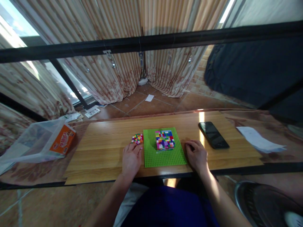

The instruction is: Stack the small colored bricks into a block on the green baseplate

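A green baseplate (163, 156) lies on the wooden table (106, 138) in front of me. A block of many-coloured small bricks (164, 139) stands on its far half. A smaller clump of coloured bricks (137, 138) sits on the table just left of the plate. My left hand (131, 159) rests flat on the table beside the plate's left edge, fingers stretched towards the small clump, holding nothing. My right hand (196, 155) rests at the plate's right edge with fingers loosely curled on the wood, nothing in it.
A black phone (213, 135) lies right of the plate, and white paper (259, 139) further right. A clear plastic bag with an orange box (62, 139) sits at the left end. A black bar (151, 41) crosses above, curtains behind.
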`<state>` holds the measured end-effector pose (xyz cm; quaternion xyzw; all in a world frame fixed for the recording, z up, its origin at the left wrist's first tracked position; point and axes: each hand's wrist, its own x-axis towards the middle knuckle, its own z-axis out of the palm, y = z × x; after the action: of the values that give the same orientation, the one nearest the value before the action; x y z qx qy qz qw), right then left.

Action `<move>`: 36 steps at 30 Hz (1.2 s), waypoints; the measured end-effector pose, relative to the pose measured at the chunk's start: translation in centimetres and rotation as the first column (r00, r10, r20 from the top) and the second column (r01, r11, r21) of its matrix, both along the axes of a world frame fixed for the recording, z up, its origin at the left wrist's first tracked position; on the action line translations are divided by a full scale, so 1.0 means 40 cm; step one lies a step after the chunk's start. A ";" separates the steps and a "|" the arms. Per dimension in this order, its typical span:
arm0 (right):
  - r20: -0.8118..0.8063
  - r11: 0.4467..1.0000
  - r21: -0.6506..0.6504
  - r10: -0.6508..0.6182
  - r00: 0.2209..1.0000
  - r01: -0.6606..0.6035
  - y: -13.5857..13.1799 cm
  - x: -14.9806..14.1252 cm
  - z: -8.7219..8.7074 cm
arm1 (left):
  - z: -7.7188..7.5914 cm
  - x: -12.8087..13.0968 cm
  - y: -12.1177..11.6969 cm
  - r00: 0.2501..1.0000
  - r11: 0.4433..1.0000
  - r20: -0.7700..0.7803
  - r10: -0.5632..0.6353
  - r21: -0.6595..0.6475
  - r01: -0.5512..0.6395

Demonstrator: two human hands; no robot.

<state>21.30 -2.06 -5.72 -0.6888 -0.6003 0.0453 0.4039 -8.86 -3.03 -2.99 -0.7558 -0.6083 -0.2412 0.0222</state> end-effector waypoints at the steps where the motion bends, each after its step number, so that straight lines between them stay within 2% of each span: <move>1: 0.001 1.000 0.001 -0.001 1.000 0.001 0.000 0.000 0.000 | -0.001 0.000 0.004 1.000 1.000 -0.015 -0.012 -0.007 0.012; 7: -0.007 1.000 0.001 -0.009 1.000 0.009 0.001 0.000 -0.002 | 0.001 0.004 0.011 1.000 0.998 -0.012 -0.020 -0.052 0.020; 13: -0.003 1.000 0.001 -0.005 1.000 0.005 0.003 -0.001 -0.001 | 0.023 0.044 -0.002 0.977 0.996 0.211 -0.018 -0.077 0.035; 19: -0.019 1.000 -0.018 -0.008 1.000 0.007 0.000 -0.002 0.002 | 0.067 0.105 -0.002 0.917 0.990 0.375 -0.134 0.012 0.140; 24: -0.032 1.000 -0.025 -0.005 0.999 0.004 -0.001 -0.002 0.001 | 0.082 0.145 0.011 0.882 0.977 0.423 -0.206 0.036 0.211; 36: -0.039 1.000 -0.023 -0.009 0.999 0.008 0.002 -0.001 0.000 | 0.078 0.178 0.039 0.875 0.984 0.455 -0.163 0.016 0.175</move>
<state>21.26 -2.00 -5.74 -0.6951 -0.5886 0.0640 0.4078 -1.73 -1.47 0.11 -0.7288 -0.5313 -0.4046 -0.1513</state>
